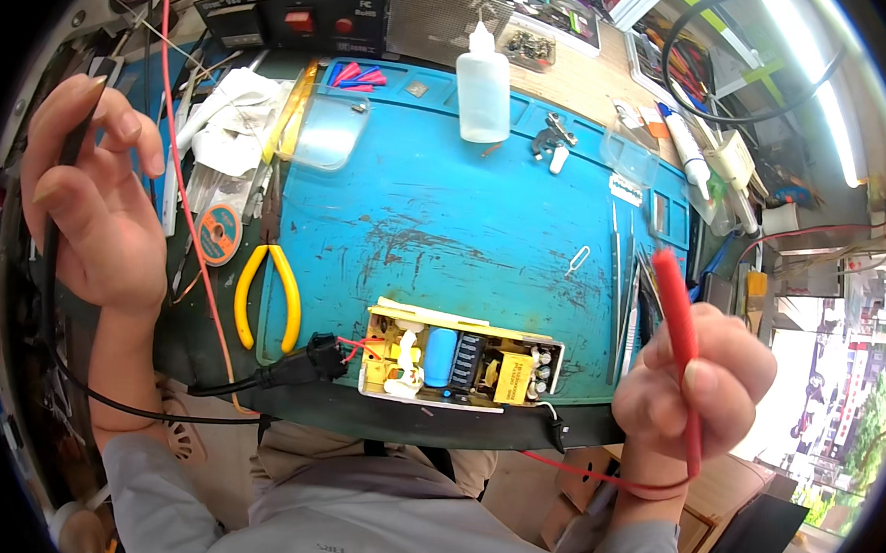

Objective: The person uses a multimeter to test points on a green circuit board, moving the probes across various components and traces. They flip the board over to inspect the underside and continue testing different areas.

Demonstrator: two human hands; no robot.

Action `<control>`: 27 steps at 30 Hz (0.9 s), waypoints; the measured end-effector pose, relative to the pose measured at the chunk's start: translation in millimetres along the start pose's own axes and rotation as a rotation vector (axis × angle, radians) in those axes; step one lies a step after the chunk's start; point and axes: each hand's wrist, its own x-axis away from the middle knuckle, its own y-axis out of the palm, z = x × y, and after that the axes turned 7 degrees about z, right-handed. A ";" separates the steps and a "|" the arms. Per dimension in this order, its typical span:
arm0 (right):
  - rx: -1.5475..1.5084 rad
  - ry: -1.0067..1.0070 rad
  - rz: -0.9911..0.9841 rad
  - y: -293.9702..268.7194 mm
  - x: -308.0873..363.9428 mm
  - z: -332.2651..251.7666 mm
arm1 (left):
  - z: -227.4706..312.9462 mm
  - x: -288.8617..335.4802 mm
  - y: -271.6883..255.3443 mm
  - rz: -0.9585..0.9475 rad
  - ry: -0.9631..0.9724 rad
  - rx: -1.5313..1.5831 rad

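My left hand (105, 224) is raised at the left, with a black test probe (76, 127) held between thumb and fingers, its tip upward. A black lead runs down from it past my wrist. At the right, my right hand (703, 390) grips a red test probe (674, 299), also tip up, with a red lead trailing below. Between them, at the mat's near edge, lies an opened power supply (492, 399). A blue capacitor (440, 357) and a yellow transformer (513, 378) show inside it. A black plug (303, 361) joins its left end by thin red wires. Neither probe touches it.
Yellow-handled pliers (290, 304) lie left of the supply on the blue mat (446, 217). A squeeze bottle (484, 93) stands at the back. Tweezers (614, 296) lie near my right hand. A pink cable (181, 173) crosses the left side beside a solder wick spool (218, 235).
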 end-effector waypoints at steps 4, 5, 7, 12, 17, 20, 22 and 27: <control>0.171 0.057 -0.009 -6.3 2.0 7.1 | 0.0 1.5 -0.4 -0.026 -0.038 0.009; 0.158 0.118 0.000 -9.5 4.9 6.1 | 0.3 1.4 -0.8 -0.028 -0.035 0.007; 0.149 0.149 -0.008 -13.5 6.9 8.6 | 4.3 1.4 3.9 -0.011 -0.028 -0.040; 0.054 0.215 0.037 -10.7 5.1 14.5 | -1.5 4.0 -2.9 -0.132 -0.001 0.131; -0.080 0.258 0.082 -5.0 5.5 22.7 | -1.5 10.2 -0.9 -0.158 0.017 0.137; -0.087 0.265 0.071 -7.0 5.5 22.2 | 2.8 12.1 1.6 -0.124 -0.013 0.102; -0.062 0.251 0.068 -6.5 4.9 22.5 | 3.1 12.7 -0.1 -0.108 -0.037 0.138; 0.019 0.222 0.052 -9.2 1.2 22.5 | -1.4 12.3 -3.2 -0.111 -0.035 0.117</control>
